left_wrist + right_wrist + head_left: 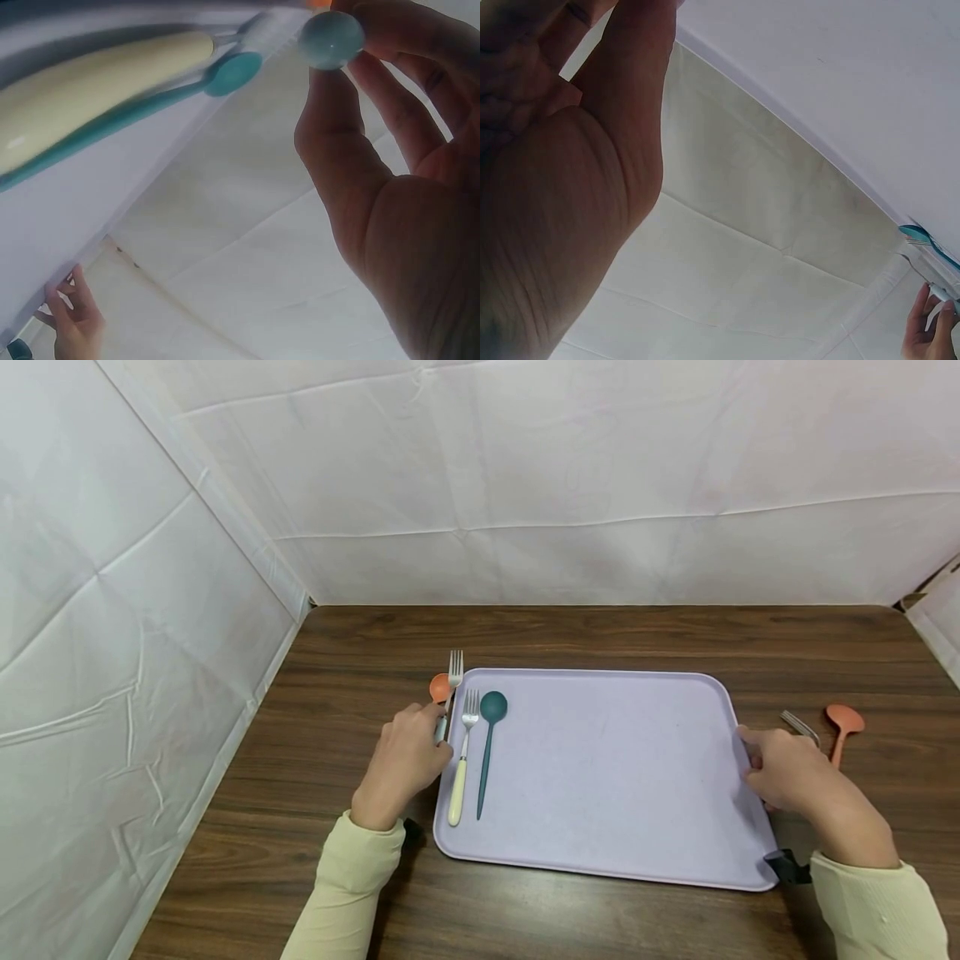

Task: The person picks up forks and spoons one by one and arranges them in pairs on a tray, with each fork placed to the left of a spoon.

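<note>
A fork with a pale blue handle is pinched between thumb and fingers of my left hand, at the tray's left edge. In the left wrist view the rounded handle end shows between the fingertips. On the lilac tray lie a fork with a cream handle and a dark teal spoon, side by side at the left. My right hand holds the tray's right rim, its thumb at the edge. What its other fingers do under the rim is partly hidden.
Left of the tray, an orange spoon shows its bowl beside my left hand. Another fork and a larger orange spoon lie on the wooden table right of the tray, partly behind my right hand. White sheets stand behind and left.
</note>
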`<act>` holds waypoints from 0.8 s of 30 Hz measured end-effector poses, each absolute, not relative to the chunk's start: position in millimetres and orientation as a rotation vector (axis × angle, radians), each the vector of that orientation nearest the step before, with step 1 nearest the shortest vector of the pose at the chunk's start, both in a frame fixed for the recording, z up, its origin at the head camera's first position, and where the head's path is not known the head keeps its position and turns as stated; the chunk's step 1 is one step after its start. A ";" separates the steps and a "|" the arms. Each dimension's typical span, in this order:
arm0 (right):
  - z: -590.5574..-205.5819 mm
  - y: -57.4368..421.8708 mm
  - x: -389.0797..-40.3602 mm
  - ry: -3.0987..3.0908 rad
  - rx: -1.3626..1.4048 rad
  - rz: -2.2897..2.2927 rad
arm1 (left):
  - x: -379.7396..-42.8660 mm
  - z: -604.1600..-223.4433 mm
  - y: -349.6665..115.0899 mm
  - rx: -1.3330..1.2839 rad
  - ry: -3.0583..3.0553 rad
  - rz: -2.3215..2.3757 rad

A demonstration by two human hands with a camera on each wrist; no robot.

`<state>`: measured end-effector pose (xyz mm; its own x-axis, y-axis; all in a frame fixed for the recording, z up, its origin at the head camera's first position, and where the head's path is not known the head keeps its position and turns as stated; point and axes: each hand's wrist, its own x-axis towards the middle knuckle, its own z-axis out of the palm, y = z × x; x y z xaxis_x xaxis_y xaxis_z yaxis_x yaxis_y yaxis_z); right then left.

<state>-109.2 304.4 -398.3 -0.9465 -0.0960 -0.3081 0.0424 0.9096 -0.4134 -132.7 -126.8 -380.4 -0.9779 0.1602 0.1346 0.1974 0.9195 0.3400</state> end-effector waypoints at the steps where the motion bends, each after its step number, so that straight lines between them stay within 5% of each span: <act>1: -398.2 304.5 -109.2 2.747 -0.040 -0.603 | -132.2 -380.2 -126.0 -0.278 -2.977 -0.540; 24: -395.8 305.2 -108.2 2.759 -0.072 -0.592 | -122.2 -376.8 -106.5 -0.368 -2.978 -0.566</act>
